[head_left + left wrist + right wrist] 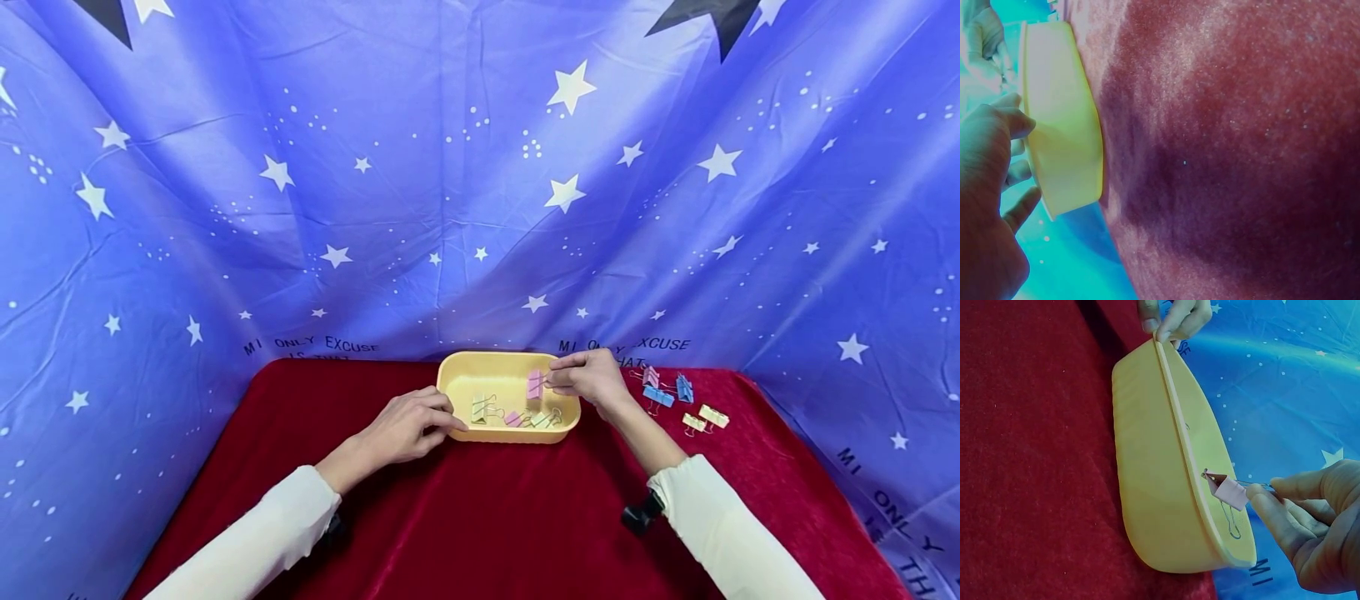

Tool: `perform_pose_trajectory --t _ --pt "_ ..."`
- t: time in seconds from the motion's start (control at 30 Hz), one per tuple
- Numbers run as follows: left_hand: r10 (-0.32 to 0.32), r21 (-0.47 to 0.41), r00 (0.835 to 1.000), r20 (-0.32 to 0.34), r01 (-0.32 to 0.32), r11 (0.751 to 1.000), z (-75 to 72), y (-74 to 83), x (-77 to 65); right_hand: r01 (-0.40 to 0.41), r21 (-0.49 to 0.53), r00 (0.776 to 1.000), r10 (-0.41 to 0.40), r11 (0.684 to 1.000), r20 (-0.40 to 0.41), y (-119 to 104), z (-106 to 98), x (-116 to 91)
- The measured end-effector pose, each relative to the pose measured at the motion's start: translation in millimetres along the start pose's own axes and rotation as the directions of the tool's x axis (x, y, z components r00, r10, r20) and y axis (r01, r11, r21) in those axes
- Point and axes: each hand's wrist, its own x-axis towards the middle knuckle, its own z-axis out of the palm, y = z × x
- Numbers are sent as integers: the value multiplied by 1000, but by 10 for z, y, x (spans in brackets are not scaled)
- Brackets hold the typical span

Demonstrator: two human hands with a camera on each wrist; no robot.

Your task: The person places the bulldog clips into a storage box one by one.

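Note:
A yellow plastic box (487,364) with rounded corners stands on the red cloth. At its left end my left hand (411,423) grips the rim, thumb and fingers on either side in the right wrist view. My right hand (596,385) pinches a pink binder clip (1231,493) by a wire handle, over the box's right end. The clip's other handle hangs down. Inside the box lie a pale yellow binder clip (479,408), another pink clip (513,419) and a pale green one (543,421). From the left wrist view, the box's wall hides what is inside.
To the right of the box, a pink clip (651,377), two blue clips (658,397) and two yellow clips (713,416) lie on the red cloth (495,517). A blue star-patterned curtain (420,208) rises behind the table and along both sides.

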Motion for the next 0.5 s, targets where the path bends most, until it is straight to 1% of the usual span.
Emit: perform_pose_trajectory --t 0.2,0.3,0.5 --pt "0 -5 1000 -5 0 1000 8 3 7 14 -44 1000 -15 999 -23 -1 4 -15" --pt "3 -7 1000 -12 -3 1000 8 3 4 3 -62 999 -5 998 -41 18 -22 -26" --pt "5 -3 1000 -21 -5 1000 7 -4 -12 -28 -46 999 26 999 -35 69 -119 -51"
